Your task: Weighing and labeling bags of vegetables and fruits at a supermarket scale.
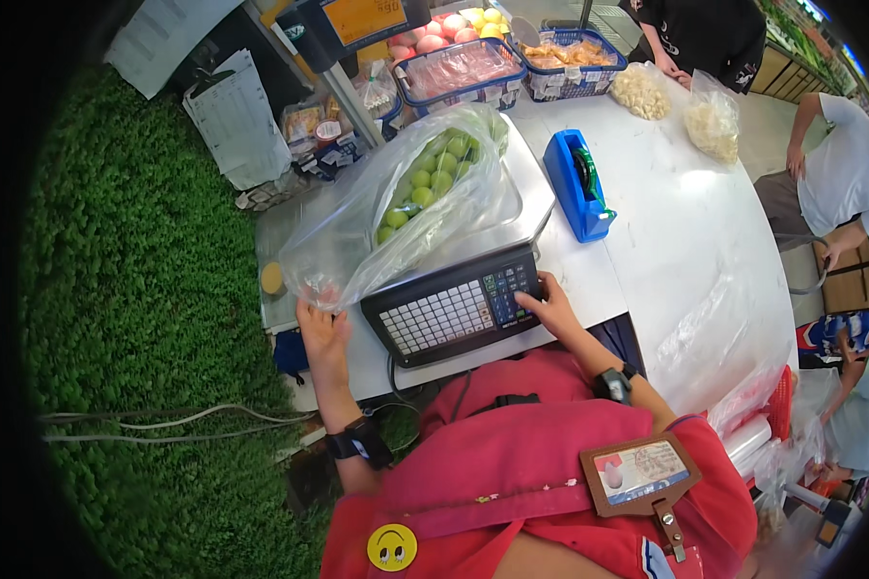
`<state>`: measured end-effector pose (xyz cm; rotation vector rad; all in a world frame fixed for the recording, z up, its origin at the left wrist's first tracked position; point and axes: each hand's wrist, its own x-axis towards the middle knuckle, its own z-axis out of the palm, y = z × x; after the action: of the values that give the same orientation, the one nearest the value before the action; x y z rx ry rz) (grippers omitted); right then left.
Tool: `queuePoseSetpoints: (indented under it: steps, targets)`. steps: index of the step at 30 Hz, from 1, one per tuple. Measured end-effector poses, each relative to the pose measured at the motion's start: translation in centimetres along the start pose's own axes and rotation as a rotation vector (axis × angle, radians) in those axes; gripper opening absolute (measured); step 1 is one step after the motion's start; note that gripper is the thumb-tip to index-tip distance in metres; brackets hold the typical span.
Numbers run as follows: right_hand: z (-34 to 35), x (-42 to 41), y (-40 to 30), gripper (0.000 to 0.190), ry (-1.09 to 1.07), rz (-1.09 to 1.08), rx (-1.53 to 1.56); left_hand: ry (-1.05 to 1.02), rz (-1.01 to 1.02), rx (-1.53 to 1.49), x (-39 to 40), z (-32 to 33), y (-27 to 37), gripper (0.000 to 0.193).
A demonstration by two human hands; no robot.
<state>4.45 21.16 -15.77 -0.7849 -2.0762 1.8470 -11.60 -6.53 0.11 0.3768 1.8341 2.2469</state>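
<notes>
A clear plastic bag of green grapes (434, 177) lies on the metal weighing plate (525, 181) of a label scale. Its loose end stretches towards the lower left, where my left hand (324, 336) has its fingertips at the film, partly hidden by it. At the right end of the scale's keyboard (434, 318), my right hand (559, 311) rests with the thumb on the dark number keys and the fingers at the housing's side. That hand holds nothing. Above the plate, an orange display (366, 18) stands on a metal post.
Right of the scale stands a blue tape dispenser (576, 184). Blue baskets (460, 72) of packed goods and two filled bags (711, 123) line the far side. Plastic film (724, 333) covers the right counter. People (844, 159) stand beyond it. Artificial greenery (152, 289) borders the left.
</notes>
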Motion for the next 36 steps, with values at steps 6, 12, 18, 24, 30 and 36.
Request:
queuePoseSetpoints:
  steps: [6,12,18,24,30,36]
  targets:
    - [-0.8,-1.2,-0.3,0.063,-0.193,-0.007,0.134,-0.175,0.108,0.308,0.6,-1.3,-2.4,0.113]
    - [-4.2,1.7,-7.0,0.072,-0.096,-0.105,-0.165,-0.113,0.182,0.727,1.5,0.6,-2.6,0.125]
    - [-6.2,3.8,-20.9,0.069,-0.011,-0.325,-0.224,-0.043,0.087,0.705,1.5,2.3,-1.5,0.127]
    - [-5.2,5.7,-25.9,0.069,-0.048,-0.431,-0.401,-0.013,0.166,0.719,1.5,2.5,-1.3,0.128]
    - [-3.3,7.7,-26.7,0.073,-0.137,-0.281,-0.432,-0.001,0.137,0.740,1.0,2.7,-1.0,0.129]
    - [0.2,9.8,-25.0,0.057,-0.095,-0.515,-0.438,-0.009,0.112,0.657,2.8,5.1,-0.9,0.127]
